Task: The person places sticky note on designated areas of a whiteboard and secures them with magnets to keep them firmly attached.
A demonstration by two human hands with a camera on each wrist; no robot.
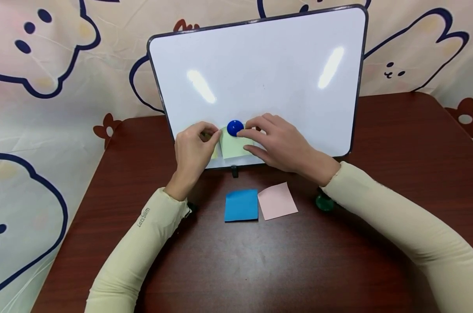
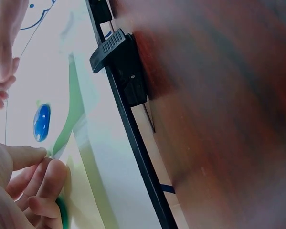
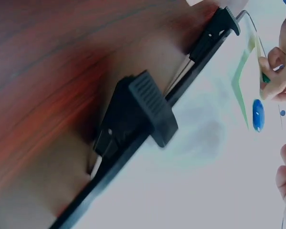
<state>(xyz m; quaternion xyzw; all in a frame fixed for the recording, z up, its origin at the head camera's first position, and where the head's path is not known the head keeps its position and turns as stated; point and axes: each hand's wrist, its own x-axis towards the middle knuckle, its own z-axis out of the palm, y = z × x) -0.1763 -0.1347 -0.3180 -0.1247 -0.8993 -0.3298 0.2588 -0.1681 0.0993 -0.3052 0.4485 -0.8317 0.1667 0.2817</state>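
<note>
A pale green sticky note (image 1: 231,148) lies against the lower part of a whiteboard (image 1: 260,61), with a round blue magnet (image 1: 234,128) over its upper edge. My left hand (image 1: 193,145) pinches the note's left corner between thumb and fingertip. In the left wrist view the note's lower part lifts off the board. Beneath that hand is a yellow sticky note (image 2: 90,191), largely covered, with a green magnet (image 2: 63,213) partly hidden behind the fingers. My right hand (image 1: 283,141) hovers just right of the blue magnet, fingers loosely bent and apart, holding nothing.
Blue (image 1: 241,205) and pink (image 1: 278,201) sticky notes lie side by side on the dark wooden table (image 1: 252,269). A green round object (image 1: 324,202) sits partly under the right sleeve. Black clip-like feet (image 3: 138,112) support the board's lower edge. Behind hangs a patterned cloth (image 1: 80,117).
</note>
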